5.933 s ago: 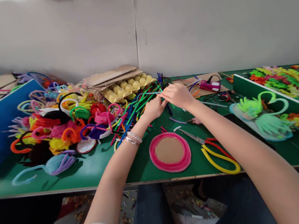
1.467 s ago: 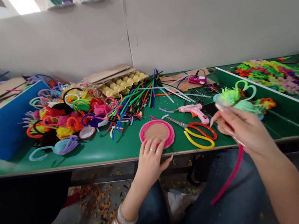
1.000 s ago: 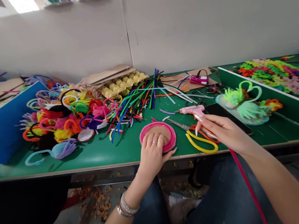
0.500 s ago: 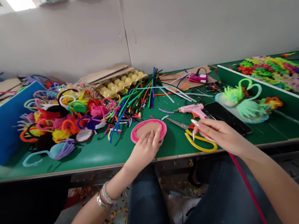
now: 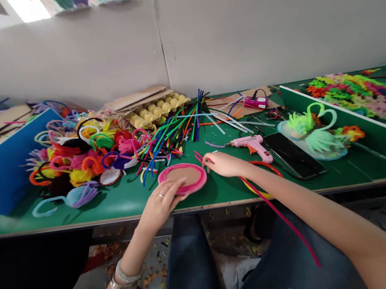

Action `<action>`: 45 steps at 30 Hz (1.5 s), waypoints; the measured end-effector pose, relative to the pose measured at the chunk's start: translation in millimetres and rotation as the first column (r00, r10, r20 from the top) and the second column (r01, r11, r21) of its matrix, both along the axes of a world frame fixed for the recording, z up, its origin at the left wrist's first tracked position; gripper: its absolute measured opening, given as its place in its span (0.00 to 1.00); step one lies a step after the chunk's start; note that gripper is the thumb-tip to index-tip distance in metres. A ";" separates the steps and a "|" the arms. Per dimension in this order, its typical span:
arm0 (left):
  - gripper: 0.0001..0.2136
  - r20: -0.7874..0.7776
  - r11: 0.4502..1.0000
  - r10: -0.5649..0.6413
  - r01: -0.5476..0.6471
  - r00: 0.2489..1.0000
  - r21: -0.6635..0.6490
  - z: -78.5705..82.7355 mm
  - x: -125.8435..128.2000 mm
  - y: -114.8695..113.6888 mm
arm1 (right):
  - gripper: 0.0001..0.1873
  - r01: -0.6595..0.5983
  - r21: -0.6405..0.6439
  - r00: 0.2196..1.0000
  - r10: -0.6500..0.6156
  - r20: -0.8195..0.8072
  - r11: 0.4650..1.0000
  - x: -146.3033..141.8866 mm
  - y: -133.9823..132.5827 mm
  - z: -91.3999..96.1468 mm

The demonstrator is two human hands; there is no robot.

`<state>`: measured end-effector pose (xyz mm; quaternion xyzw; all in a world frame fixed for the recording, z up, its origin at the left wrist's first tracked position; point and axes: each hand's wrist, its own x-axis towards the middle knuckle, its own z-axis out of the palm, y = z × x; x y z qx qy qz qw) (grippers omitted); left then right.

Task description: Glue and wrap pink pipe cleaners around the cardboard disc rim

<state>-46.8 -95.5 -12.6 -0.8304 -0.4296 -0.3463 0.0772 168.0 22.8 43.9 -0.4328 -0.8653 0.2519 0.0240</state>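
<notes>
A round cardboard disc (image 5: 185, 175) rimmed with pink pipe cleaner lies on the green table (image 5: 124, 201) near its front edge. My left hand (image 5: 161, 201) rests on the disc's near left rim with its fingers spread flat. My right hand (image 5: 222, 163) is closed on a long pink pipe cleaner (image 5: 285, 222) just right of the disc. The pipe cleaner's tip points at the disc's rim and its tail hangs down past my forearm over my lap.
A pink glue gun (image 5: 251, 144), scissors (image 5: 261, 168) with red and yellow handles and a dark phone (image 5: 291, 148) lie to the right. Loose pipe cleaners (image 5: 172, 135), coloured loops (image 5: 79, 157), an egg tray (image 5: 157, 109) and a blue board (image 5: 2, 165) fill the left. Green-fringed pieces (image 5: 320, 134) lie at the right.
My right hand moved left from over the scissors to the disc's right edge, bringing the pink pipe cleaner's tip there. My left hand slid the disc a little leftward.
</notes>
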 end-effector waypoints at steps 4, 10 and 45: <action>0.22 -0.247 0.990 -0.101 0.121 0.964 0.069 -18.9 -1.1 -4.3 | 0.15 0.031 0.074 0.999 -0.032 0.013 0.997 -13.5 19.9 1.9; 0.26 -0.143 0.950 0.302 -0.311 0.942 -0.040 -23.7 14.4 -14.4 | 0.18 0.058 0.113 0.998 -0.057 -0.011 0.992 -9.3 13.3 13.7; 0.25 0.024 0.592 0.698 -0.557 0.716 -0.583 15.1 18.6 15.7 | 0.28 0.378 0.648 0.716 -0.653 0.248 0.661 94.8 14.1 0.5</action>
